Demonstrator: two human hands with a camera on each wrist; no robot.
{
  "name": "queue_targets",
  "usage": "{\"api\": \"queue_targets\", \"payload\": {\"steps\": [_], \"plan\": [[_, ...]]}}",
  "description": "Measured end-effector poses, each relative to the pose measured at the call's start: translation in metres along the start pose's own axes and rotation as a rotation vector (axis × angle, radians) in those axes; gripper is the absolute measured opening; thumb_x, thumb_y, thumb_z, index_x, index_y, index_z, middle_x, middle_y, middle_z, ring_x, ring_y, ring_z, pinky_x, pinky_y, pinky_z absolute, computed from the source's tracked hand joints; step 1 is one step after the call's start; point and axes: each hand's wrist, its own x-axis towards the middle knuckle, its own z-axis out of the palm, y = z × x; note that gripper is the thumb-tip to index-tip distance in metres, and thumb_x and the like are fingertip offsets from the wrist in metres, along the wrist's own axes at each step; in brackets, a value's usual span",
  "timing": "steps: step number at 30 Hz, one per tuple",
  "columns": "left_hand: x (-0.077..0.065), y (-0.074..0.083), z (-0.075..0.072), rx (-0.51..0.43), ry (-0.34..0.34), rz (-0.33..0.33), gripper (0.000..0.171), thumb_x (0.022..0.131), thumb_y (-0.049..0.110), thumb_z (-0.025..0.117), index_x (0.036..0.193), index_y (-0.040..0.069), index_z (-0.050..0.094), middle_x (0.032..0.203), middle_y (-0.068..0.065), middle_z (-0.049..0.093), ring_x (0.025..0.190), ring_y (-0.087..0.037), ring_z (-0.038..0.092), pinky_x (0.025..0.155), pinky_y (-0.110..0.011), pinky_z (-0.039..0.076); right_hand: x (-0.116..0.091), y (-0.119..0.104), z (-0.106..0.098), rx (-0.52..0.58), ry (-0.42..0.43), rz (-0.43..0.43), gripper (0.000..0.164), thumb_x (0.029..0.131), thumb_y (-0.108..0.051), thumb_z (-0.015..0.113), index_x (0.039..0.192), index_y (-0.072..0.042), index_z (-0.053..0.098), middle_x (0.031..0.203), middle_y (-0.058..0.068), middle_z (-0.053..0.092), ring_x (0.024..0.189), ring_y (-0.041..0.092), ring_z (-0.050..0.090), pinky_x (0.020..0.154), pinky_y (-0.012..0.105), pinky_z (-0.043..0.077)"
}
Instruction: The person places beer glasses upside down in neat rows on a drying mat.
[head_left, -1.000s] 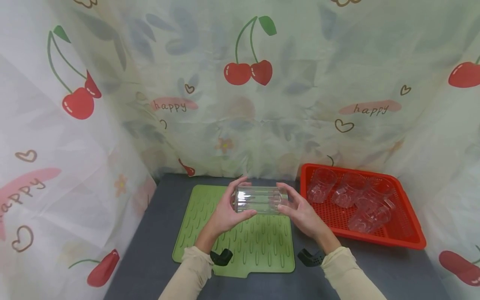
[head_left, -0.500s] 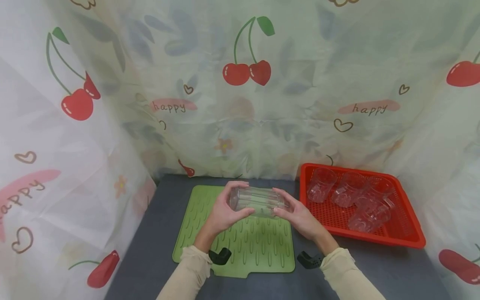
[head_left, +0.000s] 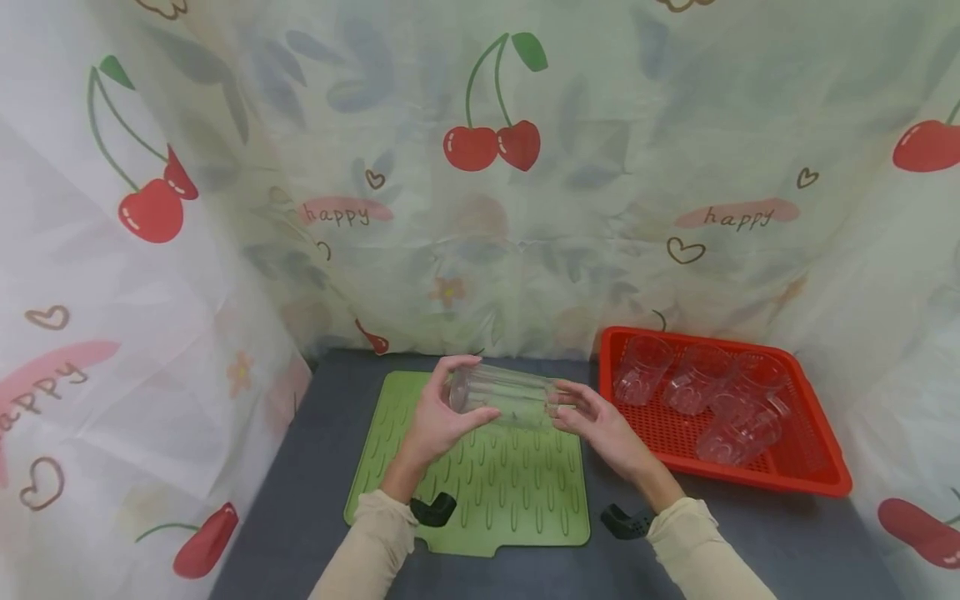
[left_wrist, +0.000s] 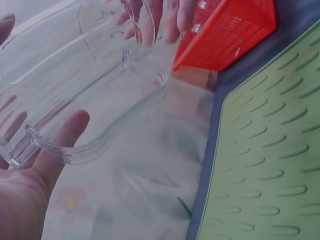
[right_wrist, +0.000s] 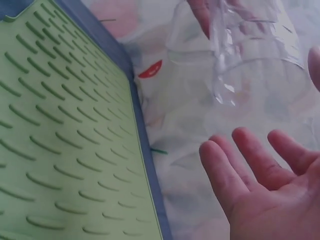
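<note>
A clear, fluted drinking glass [head_left: 513, 396] lies tilted on its side in the air above a green ribbed mat [head_left: 495, 492]. My left hand [head_left: 438, 417] holds its left end, thumb in front and fingers behind. In the left wrist view the left thumb presses the wall of the glass [left_wrist: 95, 90]. Around the right end of the glass my right hand [head_left: 603, 421] is spread. The right wrist view shows its fingers [right_wrist: 265, 165] extended, with a gap between them and the glass.
A red perforated basket [head_left: 750, 477] stands on the dark table [head_left: 300, 517] to the right of the mat. Several clear glasses [head_left: 738, 429] lie in it. Patterned curtains [head_left: 495, 267] enclose the table at the back and both sides.
The glass has shifted left and its right end has dipped, with the left hand moving along. My right hand has loosened from the right end, its fingers now apart from the glass.
</note>
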Motion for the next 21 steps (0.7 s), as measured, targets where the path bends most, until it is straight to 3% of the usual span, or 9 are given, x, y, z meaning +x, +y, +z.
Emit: {"api": "queue_targets", "payload": {"steps": [3, 6, 9, 13, 16, 21], "plan": [[0.001, 0.001, -0.004, 0.046, 0.045, -0.032, 0.070, 0.078, 0.005, 0.087, 0.139, 0.016, 0.054, 0.146, -0.008, 0.047, 0.093, -0.001, 0.058, 0.071, -0.022, 0.055, -0.004, 0.001, -0.007, 0.023, 0.052, 0.005, 0.056, 0.104, -0.034, 0.059, 0.154, -0.019, 0.039, 0.150, 0.015, 0.053, 0.135, 0.029, 0.058, 0.109, 0.032, 0.053], [0.003, 0.001, -0.008, 0.092, 0.074, -0.069, 0.072, 0.076, 0.009, 0.090, 0.138, 0.024, 0.057, 0.145, -0.001, 0.050, 0.135, -0.008, 0.045, 0.095, -0.027, 0.053, -0.008, 0.001, -0.014, 0.028, 0.083, 0.006, 0.055, 0.104, -0.033, 0.060, 0.152, -0.018, 0.040, 0.148, 0.014, 0.054, 0.129, 0.019, 0.064, 0.107, 0.030, 0.054], [0.003, 0.000, -0.012, 0.121, 0.086, -0.100, 0.075, 0.074, 0.014, 0.092, 0.138, 0.030, 0.056, 0.146, 0.003, 0.050, 0.141, -0.018, 0.044, 0.102, -0.039, 0.052, -0.011, 0.001, -0.018, 0.028, 0.094, 0.002, 0.055, 0.104, -0.032, 0.060, 0.152, -0.015, 0.041, 0.147, 0.017, 0.055, 0.126, 0.015, 0.065, 0.106, 0.030, 0.054], [0.003, -0.003, -0.017, 0.148, 0.111, -0.152, 0.080, 0.072, 0.023, 0.094, 0.140, 0.033, 0.055, 0.147, 0.003, 0.049, 0.142, -0.025, 0.043, 0.110, -0.053, 0.047, -0.012, 0.002, -0.021, 0.013, 0.117, 0.013, 0.054, 0.103, -0.032, 0.061, 0.150, -0.013, 0.042, 0.143, 0.018, 0.058, 0.128, 0.022, 0.064, 0.104, 0.029, 0.055], [0.003, -0.006, -0.020, 0.179, 0.146, -0.192, 0.082, 0.070, 0.028, 0.095, 0.141, 0.035, 0.054, 0.147, 0.003, 0.049, 0.142, -0.025, 0.043, 0.113, -0.057, 0.044, -0.013, 0.002, -0.023, -0.026, 0.129, 0.020, 0.055, 0.103, -0.034, 0.061, 0.150, -0.013, 0.043, 0.141, 0.018, 0.059, 0.128, 0.024, 0.064, 0.104, 0.029, 0.055], [0.005, -0.012, -0.025, 0.272, 0.203, -0.204, 0.085, 0.070, 0.034, 0.095, 0.144, 0.034, 0.053, 0.145, -0.002, 0.050, 0.139, -0.027, 0.045, 0.115, -0.057, 0.041, -0.015, 0.001, -0.030, -0.093, 0.147, 0.020, 0.056, 0.102, -0.039, 0.061, 0.149, -0.015, 0.044, 0.141, 0.019, 0.059, 0.118, 0.012, 0.068, 0.101, 0.022, 0.055]]}}
